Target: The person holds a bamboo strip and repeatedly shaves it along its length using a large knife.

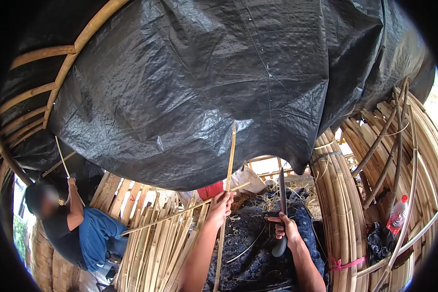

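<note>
The left hand (pixel 221 209) is closed around a long, narrow bamboo strip (pixel 232 155), gripping it near mid-length. The strip stands nearly upright in front of the person, its upper end leaning slightly right and seen against a black tarpaulin (pixel 194 97); its lower end runs down over the dark blue patterned cloth (pixel 299 219) that covers the lap. A second strip (pixel 165 217) crosses diagonally near the left hand; whether it touches that hand cannot be determined.

The right hand (pixel 286 228) is wrapped around the handle of a knife (pixel 282 190). The blade points upward and stands apart from the upright strip, to its right.

To the left of the left forearm lies a row of split bamboo pieces (pixel 153 248). Beyond the cloth, pale shavings (pixel 299 184) are scattered. To the right stands a bundle of bamboo slats (pixel 338 204), bound low down with a pink tie (pixel 346 264). Farther right, a red-capped bottle (pixel 397 216) is positioned near a black plastic bag (pixel 378 242).

At far left, a co-worker (pixel 58 238) in a dark top and blue lower garment has one arm raised, the hand at a thin stick (pixel 62 156).
</note>
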Available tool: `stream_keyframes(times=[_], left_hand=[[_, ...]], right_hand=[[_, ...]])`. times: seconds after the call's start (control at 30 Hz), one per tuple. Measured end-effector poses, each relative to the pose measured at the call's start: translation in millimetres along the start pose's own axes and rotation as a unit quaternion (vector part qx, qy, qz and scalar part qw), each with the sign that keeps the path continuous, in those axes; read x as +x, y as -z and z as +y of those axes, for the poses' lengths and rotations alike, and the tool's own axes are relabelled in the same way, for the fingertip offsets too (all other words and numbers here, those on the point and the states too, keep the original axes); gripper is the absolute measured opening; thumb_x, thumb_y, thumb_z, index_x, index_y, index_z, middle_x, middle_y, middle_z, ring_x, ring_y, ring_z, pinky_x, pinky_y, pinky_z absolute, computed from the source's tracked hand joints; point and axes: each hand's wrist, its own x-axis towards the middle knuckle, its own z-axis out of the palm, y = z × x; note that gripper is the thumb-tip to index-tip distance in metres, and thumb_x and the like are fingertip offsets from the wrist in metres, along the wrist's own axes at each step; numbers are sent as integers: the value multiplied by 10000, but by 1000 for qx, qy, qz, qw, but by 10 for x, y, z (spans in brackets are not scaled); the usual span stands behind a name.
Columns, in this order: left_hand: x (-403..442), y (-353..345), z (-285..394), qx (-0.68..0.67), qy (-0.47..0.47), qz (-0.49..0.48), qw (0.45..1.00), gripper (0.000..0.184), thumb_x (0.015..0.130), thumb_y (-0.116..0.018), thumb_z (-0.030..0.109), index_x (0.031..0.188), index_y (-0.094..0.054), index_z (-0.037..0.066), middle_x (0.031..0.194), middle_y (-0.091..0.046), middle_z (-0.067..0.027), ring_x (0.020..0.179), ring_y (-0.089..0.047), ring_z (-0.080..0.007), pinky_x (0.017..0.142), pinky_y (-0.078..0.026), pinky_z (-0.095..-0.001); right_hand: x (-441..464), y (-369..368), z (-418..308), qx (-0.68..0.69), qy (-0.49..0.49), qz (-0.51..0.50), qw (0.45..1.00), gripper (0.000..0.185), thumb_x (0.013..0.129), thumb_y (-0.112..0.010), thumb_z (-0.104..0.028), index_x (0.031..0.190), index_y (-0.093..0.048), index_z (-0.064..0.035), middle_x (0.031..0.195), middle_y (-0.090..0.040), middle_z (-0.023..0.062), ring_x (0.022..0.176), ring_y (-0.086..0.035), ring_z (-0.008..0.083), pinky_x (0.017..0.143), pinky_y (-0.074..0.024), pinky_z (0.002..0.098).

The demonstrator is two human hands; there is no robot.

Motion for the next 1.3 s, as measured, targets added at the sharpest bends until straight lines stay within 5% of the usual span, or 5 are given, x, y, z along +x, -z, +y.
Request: stream_keyframes(times=[0.47, 0.77, 0.9, 1.13, 1.3], left_hand=[[496, 86, 151, 5, -8, -8, 1000, 324, 1118, -529, 301, 1204, -652, 13, 743, -486, 65, 502, -343, -3, 419, -284, -196], [-907, 113, -79, -32, 19, -97, 995, 376, 1119, -506, 376, 1202, -661, 43, 649, -476, 49, 476, -395, -40, 464, -397, -246], [-1533, -12, 75, -66, 28, -122, 990, 399, 1153, -407, 355, 1188, -621, 20, 609, -381, 52, 497, -351, -40, 464, -326, -231], [-1802, -214, -57, -169, 48, -262, 949, 374, 1140, -479, 296, 1213, -648, -30, 557, -361, 74, 437, -286, -3, 406, -227, -195], [-1827, -438, -3, -60, 60, -320, 944, 510, 1160, -370, 372, 1192, -668, -41, 557, -476, 37, 427, -416, -28, 399, -321, -190]], right_hand=[[18, 43, 32, -2, -5, 0, 1000, 578, 1097, -505, -436, 1275, -662, 91, 636, -277, -80, 494, -306, 75, 487, -335, 271], [65, 15, 16, -24, 14, 19, 999, 590, 1099, -496, -440, 1276, -642, 103, 598, -297, -89, 456, -304, 59, 442, -299, 259], [-100, -146, -71, -63, 62, 24, 996, 389, 1035, -660, -254, 1250, -682, 69, 583, -344, -92, 435, -341, 52, 416, -315, 251], [-759, -992, -394, 66, 172, -92, 979, 440, 1030, -643, -192, 1381, -603, 70, 560, -353, -84, 400, -332, 54, 389, -312, 253], [-908, -1203, -557, 12, 210, -53, 976, 266, 1006, -666, -86, 1209, -697, 82, 546, -437, -53, 391, -379, 60, 387, -351, 250]])
